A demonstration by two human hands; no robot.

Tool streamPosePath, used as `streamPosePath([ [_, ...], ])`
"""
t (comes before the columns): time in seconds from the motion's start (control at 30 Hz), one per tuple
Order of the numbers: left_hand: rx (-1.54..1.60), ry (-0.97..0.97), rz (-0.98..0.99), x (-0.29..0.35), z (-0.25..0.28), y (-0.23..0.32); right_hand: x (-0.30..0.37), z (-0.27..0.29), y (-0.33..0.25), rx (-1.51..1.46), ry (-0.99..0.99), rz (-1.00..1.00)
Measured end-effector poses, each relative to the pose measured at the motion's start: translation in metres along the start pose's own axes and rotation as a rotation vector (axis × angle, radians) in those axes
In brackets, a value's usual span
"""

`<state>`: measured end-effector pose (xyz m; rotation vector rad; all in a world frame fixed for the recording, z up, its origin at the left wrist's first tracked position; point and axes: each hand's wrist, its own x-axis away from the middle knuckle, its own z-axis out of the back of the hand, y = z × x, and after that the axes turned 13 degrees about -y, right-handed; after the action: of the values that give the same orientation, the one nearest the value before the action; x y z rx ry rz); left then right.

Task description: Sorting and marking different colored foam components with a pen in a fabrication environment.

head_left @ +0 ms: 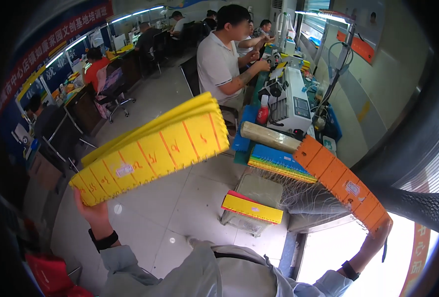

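My left hand (94, 210) grips the near end of a stack of long yellow foam boards (155, 148) with notched edges, red cross lines, handwritten marks and a small white label. The stack is held up, tilted toward the upper right. At the right, my right hand (381, 231) is closed on the lower end of an orange foam board (345, 180), also notched, lined and labelled. Fine pale threads (306, 195) hang in a tangle beside it. Its far end overlaps a beige roll-shaped piece (270, 136); I cannot tell whether they touch.
A stack of blue, green and yellow boards (281, 161) lies at the workbench end. Below, a stool (260, 188) bears yellow and red boards (251, 208). A white machine (291, 101) and a red bottle (263, 110) stand on the bench. A person in white (219, 64) sits there; others work farther back.
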<state>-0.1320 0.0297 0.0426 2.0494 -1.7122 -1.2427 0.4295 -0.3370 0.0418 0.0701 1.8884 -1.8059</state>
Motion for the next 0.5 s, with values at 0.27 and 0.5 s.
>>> streamPosePath([
  [0.27,0.024,-0.329,0.048,0.018,-0.027,-0.049,0.012,-0.077,0.012,-0.178,-0.103,0.06],
  [0.5,0.061,-0.47,0.098,0.03,-0.073,-0.08,0.039,-0.15,-0.027,-0.282,-0.248,-0.241],
])
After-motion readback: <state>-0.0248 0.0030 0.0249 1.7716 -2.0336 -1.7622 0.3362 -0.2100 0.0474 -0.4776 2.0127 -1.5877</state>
